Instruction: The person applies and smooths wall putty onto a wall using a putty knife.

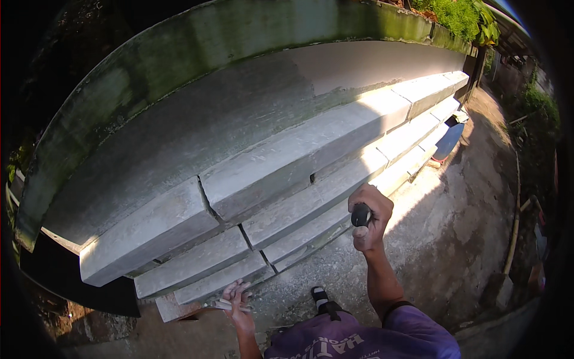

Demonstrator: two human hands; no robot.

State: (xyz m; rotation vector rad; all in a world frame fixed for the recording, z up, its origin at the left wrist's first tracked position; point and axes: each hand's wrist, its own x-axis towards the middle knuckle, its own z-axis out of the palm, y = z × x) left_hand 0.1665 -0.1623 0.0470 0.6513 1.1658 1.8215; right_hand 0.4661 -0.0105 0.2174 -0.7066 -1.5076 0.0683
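My right hand (372, 218) is closed round a black-handled tool (361, 214). The handle's rounded end faces up, and the rest of the tool is hidden by the fist, so its kind cannot be told. Beside it run stacked pale grey concrete beams (311, 149), set in stepped rows along a wall, with dark gaps between their ends. My left hand (237, 301) is low, close to the near end of the bottom row. Its fingers are apart and whitened with dust, and nothing can be made out in them.
A mossy concrete ledge (197, 42) curves above the wall (239, 107). At the far right end of the beams leans a blue object (449, 140). Rough ground (442, 227) with pale dust lies to the right, bordered by a long pole (513, 221). My shoe (319, 294) stands near the beams.
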